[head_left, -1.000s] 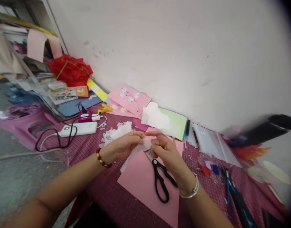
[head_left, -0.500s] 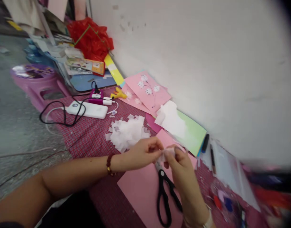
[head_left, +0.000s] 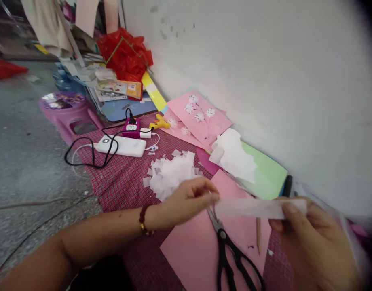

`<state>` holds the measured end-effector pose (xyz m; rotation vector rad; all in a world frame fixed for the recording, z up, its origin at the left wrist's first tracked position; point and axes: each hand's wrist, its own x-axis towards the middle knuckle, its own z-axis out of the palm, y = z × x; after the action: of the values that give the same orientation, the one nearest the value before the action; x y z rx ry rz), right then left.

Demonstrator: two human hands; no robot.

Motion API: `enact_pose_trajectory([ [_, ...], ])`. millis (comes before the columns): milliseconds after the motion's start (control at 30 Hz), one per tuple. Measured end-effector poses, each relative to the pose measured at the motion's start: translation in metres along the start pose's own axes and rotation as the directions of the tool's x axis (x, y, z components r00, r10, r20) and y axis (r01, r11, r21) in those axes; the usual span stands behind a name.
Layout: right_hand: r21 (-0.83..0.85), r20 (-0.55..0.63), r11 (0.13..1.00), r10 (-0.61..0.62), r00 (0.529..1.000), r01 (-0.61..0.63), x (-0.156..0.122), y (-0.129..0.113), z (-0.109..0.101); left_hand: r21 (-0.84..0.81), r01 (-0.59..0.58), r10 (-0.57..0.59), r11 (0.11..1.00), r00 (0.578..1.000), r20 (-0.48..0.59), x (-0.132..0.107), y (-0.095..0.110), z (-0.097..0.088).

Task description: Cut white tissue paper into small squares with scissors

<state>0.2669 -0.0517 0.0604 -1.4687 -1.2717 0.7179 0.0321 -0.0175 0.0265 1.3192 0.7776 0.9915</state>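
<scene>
A thin strip of white paper [head_left: 249, 207] stretches level between my two hands, slightly blurred. My right hand [head_left: 313, 234] pinches it near its right end, thumb on top. At the other end, the fingertips of my left hand [head_left: 192, 198] are closed on it. Below the strip, black-handled scissors [head_left: 224, 238] lie on a sheet of pink paper [head_left: 189, 246], blades towards my left hand. A pile of small white paper pieces [head_left: 170, 171] is just beyond my left wrist. On the pink sheet's right side rests a brown pencil-like stick [head_left: 258, 234].
Pink cards with white blossoms [head_left: 201, 113] lean by the wall. White paper [head_left: 234, 151] overlaps a green sheet [head_left: 267, 169]. A power bank [head_left: 125, 146] with cables and a yellow glue gun [head_left: 159, 122] lie on the checked cloth [head_left: 110, 182]. A purple stool [head_left: 63, 115] stands left.
My right hand has moved away to the right, drawing the paper from a small bunch into a long strip. My left hand stays near the scissor tips. The view has shifted slightly.
</scene>
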Motion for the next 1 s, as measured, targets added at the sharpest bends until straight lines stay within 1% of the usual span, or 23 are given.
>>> enact_pose_trajectory([
  [33,0.009,-0.032,1.000,0.018,0.999,-0.018,0.007,0.006,-0.001,0.122,-0.107,0.121,0.987,0.986,-0.119,0.004,0.006,-0.011],
  [67,0.013,-0.066,1.000,0.020,0.998,-0.020,0.014,0.013,-0.002,0.263,-0.143,0.208,0.954,0.949,-0.238,0.009,0.013,-0.022],
  [100,-0.013,-0.067,1.000,0.009,0.998,-0.010,0.021,0.022,-0.003,0.389,-0.132,0.269,0.912,0.908,-0.322,0.014,0.019,-0.035],
  [133,-0.072,-0.031,0.997,-0.007,1.000,0.005,0.028,0.031,-0.004,0.480,-0.104,0.291,0.871,0.896,-0.335,0.020,0.024,-0.047],
  [167,-0.171,0.013,0.985,-0.016,1.000,0.018,0.033,0.041,-0.005,0.565,-0.058,0.267,0.823,0.918,-0.295,0.025,0.027,-0.058],
  [233,-0.238,0.047,0.971,-0.003,0.999,0.014,0.042,0.060,-0.005,0.715,-0.001,0.179,0.700,0.968,-0.174,0.036,0.031,-0.078],
  [267,-0.283,0.061,0.959,-0.016,0.998,0.033,0.045,0.068,-0.004,0.753,0.005,0.120,0.658,0.987,-0.111,0.041,0.030,-0.086],
  [333,-0.394,0.068,0.911,-0.100,0.993,0.119,0.048,0.079,0.001,0.779,-0.028,0.003,0.627,0.999,0.033,0.050,0.027,-0.096],
  [400,-0.505,0.105,0.829,-0.218,0.970,0.241,0.046,0.082,0.008,0.740,-0.044,-0.124,0.671,0.978,0.170,0.058,0.023,-0.099],
  [433,-0.530,0.128,0.796,-0.267,0.955,0.293,0.044,0.081,0.012,0.715,-0.035,-0.176,0.698,0.960,0.219,0.061,0.022,-0.098],
  [467,-0.526,0.147,0.784,-0.299,0.943,0.331,0.040,0.077,0.017,0.683,-0.014,-0.216,0.730,0.944,0.251,0.065,0.022,-0.094],
  [500,-0.485,0.148,0.805,-0.310,0.939,0.342,0.036,0.071,0.021,0.637,0.014,-0.238,0.770,0.934,0.267,0.067,0.023,-0.089],
  [567,-0.333,0.137,0.887,-0.291,0.947,0.321,0.026,0.056,0.031,0.493,0.063,-0.218,0.868,0.939,0.265,0.070,0.029,-0.075],
  [600,-0.220,0.131,0.935,-0.253,0.958,0.277,0.020,0.047,0.036,0.398,0.073,-0.188,0.915,0.948,0.258,0.069,0.033,-0.066],
  [633,-0.082,0.157,0.977,-0.183,0.971,0.197,0.015,0.039,0.040,0.289,0.083,-0.158,0.954,0.956,0.246,0.068,0.036,-0.057],
  [667,0.068,0.186,0.993,-0.107,0.977,0.096,0.010,0.032,0.044,0.191,0.085,-0.130,0.978,0.964,0.232,0.066,0.039,-0.049],
  [700,0.184,0.229,0.983,-0.037,0.973,-0.006,0.006,0.026,0.047,0.108,0.083,-0.106,0.991,0.969,0.224,0.063,0.041,-0.042],
  [767,0.350,0.355,0.916,0.063,0.933,-0.195,-0.001,0.019,0.052,-0.041,0.077,-0.067,0.996,0.974,0.216,0.057,0.041,-0.033],
  [833,0.435,0.468,0.842,0.091,0.879,-0.319,-0.005,0.017,0.056,-0.143,0.074,-0.042,0.987,0.975,0.217,0.052,0.036,-0.029],
  [867,0.454,0.505,0.820,0.085,0.859,-0.348,-0.007,0.017,0.057,-0.168,0.074,-0.036,0.983,0.976,0.217,0.051,0.032,-0.028],
  [900,0.462,0.522,0.812,0.078,0.850,-0.358,-0.008,0.018,0.059,-0.177,0.078,-0.039,0.981,0.976,0.215,0.050,0.028,-0.028],
  [933,0.461,0.518,0.814,0.076,0.852,-0.353,-0.008,0.018,0.060,-0.169,0.085,-0.048,0.982,0.976,0.212,0.049,0.025,-0.029],
  [1000,0.445,0.477,0.832,0.094,0.874,-0.332,-0.009,0.019,0.064,-0.114,0.084,-0.060,0.990,0.979,0.197,0.050,0.021,-0.031],
])
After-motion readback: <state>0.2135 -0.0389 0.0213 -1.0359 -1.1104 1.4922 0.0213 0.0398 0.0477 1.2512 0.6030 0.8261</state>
